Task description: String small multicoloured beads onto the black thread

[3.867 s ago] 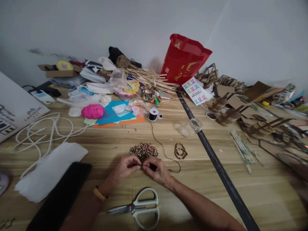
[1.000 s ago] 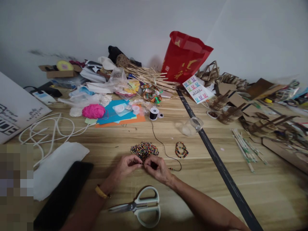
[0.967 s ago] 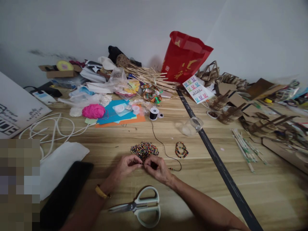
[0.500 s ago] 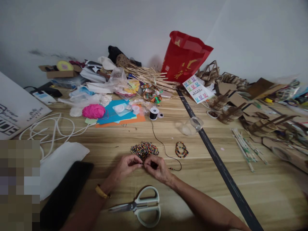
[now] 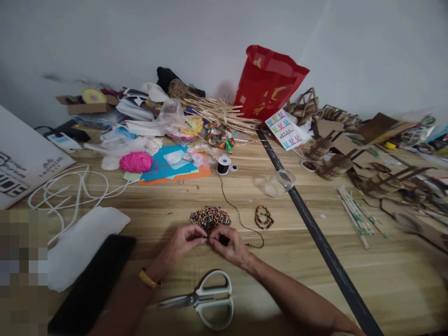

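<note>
My left hand (image 5: 188, 239) and my right hand (image 5: 228, 243) meet fingertip to fingertip, each in a pinch. Something tiny and dark is between the fingertips, too small to name. Just beyond them lies a pile of multicoloured beads (image 5: 211, 217), its near edge partly hidden by my hands. A thin black cord (image 5: 235, 206) runs from a spool (image 5: 223, 165) and curls back beside my right hand, with a few small beads (image 5: 249, 245) near my wrist. A beaded bracelet (image 5: 263, 218), coiled or doubled, rests to the right.
Scissors (image 5: 214, 298) with pale handles lie nearest me, blades pointing left. At left are a black flat object (image 5: 94, 280) and a white cable (image 5: 84, 186). A clear plastic cup (image 5: 278, 183) lies across the dark strip. Pink yarn (image 5: 136, 162), a red bag (image 5: 268, 86) and small woven baskets (image 5: 334, 163) stand behind.
</note>
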Tool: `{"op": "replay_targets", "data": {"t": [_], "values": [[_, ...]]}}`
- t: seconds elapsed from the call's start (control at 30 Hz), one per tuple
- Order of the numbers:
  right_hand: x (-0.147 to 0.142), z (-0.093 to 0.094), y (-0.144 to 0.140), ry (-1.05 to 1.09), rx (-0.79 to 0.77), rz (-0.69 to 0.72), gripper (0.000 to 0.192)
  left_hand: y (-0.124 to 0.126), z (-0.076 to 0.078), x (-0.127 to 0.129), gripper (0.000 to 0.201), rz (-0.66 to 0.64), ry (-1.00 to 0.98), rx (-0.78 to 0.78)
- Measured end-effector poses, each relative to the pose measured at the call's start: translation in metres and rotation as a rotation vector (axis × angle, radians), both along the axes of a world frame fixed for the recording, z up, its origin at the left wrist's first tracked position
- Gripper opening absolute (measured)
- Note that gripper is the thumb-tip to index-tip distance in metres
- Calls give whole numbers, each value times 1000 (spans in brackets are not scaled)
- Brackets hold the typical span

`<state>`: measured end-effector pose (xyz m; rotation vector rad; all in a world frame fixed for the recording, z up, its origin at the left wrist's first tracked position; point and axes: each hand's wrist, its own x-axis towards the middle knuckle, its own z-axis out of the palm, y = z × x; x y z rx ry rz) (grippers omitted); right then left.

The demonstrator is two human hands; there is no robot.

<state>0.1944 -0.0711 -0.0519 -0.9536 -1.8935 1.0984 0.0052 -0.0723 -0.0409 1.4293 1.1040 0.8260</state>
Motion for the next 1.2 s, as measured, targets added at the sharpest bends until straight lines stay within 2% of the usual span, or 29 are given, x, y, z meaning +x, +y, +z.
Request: {"op": "replay_targets", "data": {"t": [0.77,1.2], "values": [[1,0,0,-4,0,8,9,1,-3,0,10,6,1,-7],[0,2,1,-5,10,14,8,-1,2,1,9,-17,5,-18]]}}
